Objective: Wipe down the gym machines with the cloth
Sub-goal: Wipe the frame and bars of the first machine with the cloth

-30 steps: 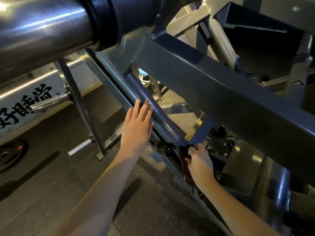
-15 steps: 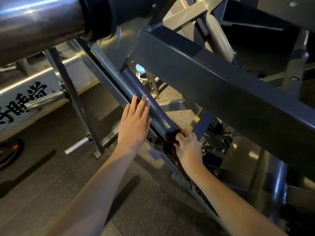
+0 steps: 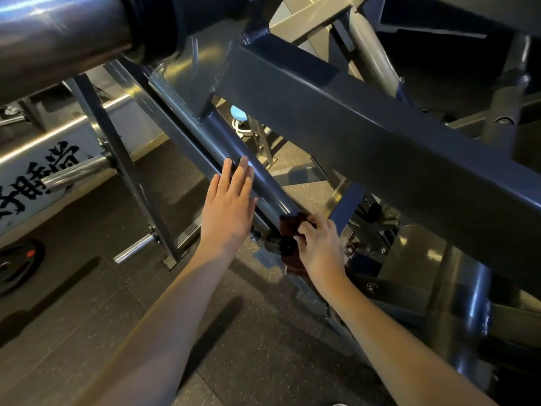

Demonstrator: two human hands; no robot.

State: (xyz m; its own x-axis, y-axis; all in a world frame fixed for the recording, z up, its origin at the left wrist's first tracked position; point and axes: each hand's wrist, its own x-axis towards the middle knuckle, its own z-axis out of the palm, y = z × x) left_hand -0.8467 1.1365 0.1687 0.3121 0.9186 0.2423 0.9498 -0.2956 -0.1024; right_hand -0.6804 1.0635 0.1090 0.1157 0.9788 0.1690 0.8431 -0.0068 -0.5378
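Observation:
A dark grey gym machine fills the view, with a slanted round bar (image 3: pixel 234 148) running from upper left down to the middle. My left hand (image 3: pixel 228 209) rests flat on that bar with straight fingers. Just below it, my right hand (image 3: pixel 317 247) grips a dark red cloth (image 3: pixel 289 224) against the bar's lower end, near a black knob (image 3: pixel 287 247). Part of the cloth hangs under my right palm and is hidden.
A thick square beam (image 3: pixel 380 136) crosses overhead to the right. A big chrome sleeve (image 3: pixel 58 39) juts in at top left. Chrome weight pegs (image 3: pixel 76 171) stick out on the left frame. A weight plate (image 3: pixel 20 265) lies on the dark rubber floor (image 3: pixel 87 303).
My right hand slid the cloth up the bar from its lower joint toward my left hand. The left hand stayed flat on the bar.

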